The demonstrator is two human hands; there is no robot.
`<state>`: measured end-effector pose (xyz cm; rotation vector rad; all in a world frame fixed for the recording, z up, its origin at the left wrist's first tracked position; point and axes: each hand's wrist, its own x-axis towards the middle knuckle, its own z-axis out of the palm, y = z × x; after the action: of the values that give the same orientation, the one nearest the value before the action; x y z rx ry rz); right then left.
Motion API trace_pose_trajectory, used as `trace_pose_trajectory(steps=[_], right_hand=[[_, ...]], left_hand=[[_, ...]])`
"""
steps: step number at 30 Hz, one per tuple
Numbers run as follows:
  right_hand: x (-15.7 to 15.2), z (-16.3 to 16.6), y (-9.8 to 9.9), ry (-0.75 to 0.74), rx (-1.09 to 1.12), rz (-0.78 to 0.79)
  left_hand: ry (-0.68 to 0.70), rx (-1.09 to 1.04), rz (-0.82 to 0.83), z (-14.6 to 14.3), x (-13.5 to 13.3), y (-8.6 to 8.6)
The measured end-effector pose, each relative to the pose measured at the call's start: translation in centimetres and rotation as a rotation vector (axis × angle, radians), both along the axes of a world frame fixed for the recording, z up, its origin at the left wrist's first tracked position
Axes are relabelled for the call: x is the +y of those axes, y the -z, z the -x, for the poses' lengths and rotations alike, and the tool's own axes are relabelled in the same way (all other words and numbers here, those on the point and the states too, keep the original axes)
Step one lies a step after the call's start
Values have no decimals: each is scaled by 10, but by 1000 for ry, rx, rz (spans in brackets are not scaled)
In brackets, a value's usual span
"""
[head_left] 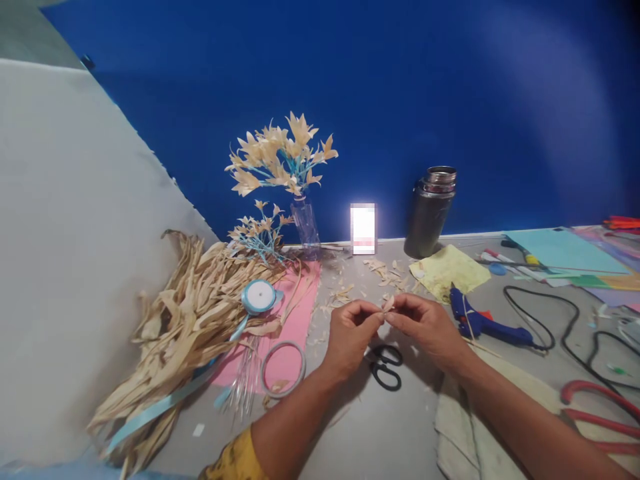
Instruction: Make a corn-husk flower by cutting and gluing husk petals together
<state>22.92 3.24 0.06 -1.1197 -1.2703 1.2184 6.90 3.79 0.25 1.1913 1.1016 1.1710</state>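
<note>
My left hand [354, 331] and my right hand [425, 328] meet above the middle of the table, fingertips pinched together. Between them is a small pale piece of dried husk [389, 305], gripped from both sides; its lower part is hidden by the fingers. Just below my hands lies a pair of black-handled scissors [387, 368], its blades partly covered by my left hand. Cut husk scraps [385, 272] are scattered beyond my fingers. To the right of my right hand rests a blue glue gun [487, 323].
Left, a heap of dried husks [195, 300] borders pink paper [300, 300], a ribbon roll [260, 295], a tape ring [283, 369] and wires [243, 383]. Behind stand husk flowers [280, 157] in a bottle [306, 227] and a dark flask [431, 213]. Right, a black cord [567, 333] and red-handled pliers [595, 413].
</note>
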Motion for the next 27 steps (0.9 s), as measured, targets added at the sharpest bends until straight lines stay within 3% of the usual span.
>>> trace_pose_trajectory(steps=[5,11,18,27], right_hand=[[-2,-7,-2,149,38,36],[-2,-8,1,-46,188,171],[0,-10,4,-60,191,192],[-7,-10,3,-133,-121,-83]], left_hand=[[-25,-48,13,0,0,0],[29,-23,-6,-2,-4,1],[30,-37,32,-4,-4,4],[15,64,-51,-4,-7,1]])
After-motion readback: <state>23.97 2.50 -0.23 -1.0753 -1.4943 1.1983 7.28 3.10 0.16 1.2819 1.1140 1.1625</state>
